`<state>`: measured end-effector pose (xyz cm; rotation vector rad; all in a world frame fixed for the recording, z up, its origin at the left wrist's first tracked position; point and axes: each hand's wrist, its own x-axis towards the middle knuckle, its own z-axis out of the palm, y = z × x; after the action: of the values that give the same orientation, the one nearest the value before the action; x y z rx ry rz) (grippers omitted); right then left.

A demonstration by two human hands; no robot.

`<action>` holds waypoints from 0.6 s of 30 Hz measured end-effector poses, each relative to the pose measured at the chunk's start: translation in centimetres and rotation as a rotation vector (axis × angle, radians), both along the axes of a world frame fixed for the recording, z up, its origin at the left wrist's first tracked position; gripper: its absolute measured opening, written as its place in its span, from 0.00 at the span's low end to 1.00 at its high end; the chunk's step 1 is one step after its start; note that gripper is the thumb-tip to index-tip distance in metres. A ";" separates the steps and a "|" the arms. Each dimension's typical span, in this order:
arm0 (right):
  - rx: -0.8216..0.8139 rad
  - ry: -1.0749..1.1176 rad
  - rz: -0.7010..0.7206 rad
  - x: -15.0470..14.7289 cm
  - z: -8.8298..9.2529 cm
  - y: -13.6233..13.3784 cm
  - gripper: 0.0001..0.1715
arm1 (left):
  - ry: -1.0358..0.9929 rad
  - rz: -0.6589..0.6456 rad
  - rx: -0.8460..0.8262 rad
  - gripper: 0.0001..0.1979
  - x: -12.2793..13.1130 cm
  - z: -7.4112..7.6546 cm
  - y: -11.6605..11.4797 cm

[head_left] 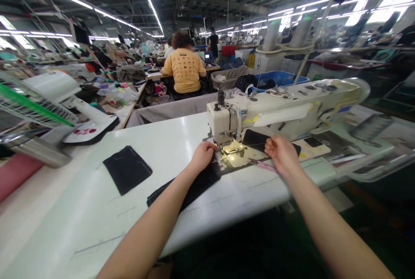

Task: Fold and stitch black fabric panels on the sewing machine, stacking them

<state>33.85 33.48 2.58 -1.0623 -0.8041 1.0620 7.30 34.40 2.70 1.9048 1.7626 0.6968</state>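
A white sewing machine (285, 110) stands on a white table (97, 210). A strip of black fabric (207, 177) runs from the table's front edge up to the presser foot (231, 147). My left hand (202, 156) lies on this fabric just left of the foot, fingers curled and pressing down. My right hand (282, 154) hovers right of the needle over more black fabric (256, 138), fingers loosely curled; what they hold, if anything, is hidden. Pink-handled snips (267, 166) lie beside that hand.
A separate black fabric piece (127, 169) lies on the table to the left. A white lamp base (92, 130) and metal bar (35, 149) sit at far left. A person in a yellow shirt (185, 69) sits ahead, back turned. Blue bins (280, 78) stand behind the machine.
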 end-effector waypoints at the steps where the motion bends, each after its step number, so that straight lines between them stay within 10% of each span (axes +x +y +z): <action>1: 0.004 -0.024 -0.031 0.8 0.0 -0.3 0.15 | 0.008 -0.022 -0.012 0.16 -0.2 0.4 -0.1; 8: 0.042 -0.358 -0.184 4.7 -0.7 -0.7 0.13 | 0.158 -0.171 0.056 0.13 -1.7 2.8 -5.2; 18: 0.002 -0.435 -0.321 7.2 -1.4 -0.8 0.14 | 0.482 -0.152 0.258 0.19 -3.6 0.0 -12.4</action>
<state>41.05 32.64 1.22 -1.3922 -0.9377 0.5636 3.66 21.99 2.71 2.5196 1.8376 0.4491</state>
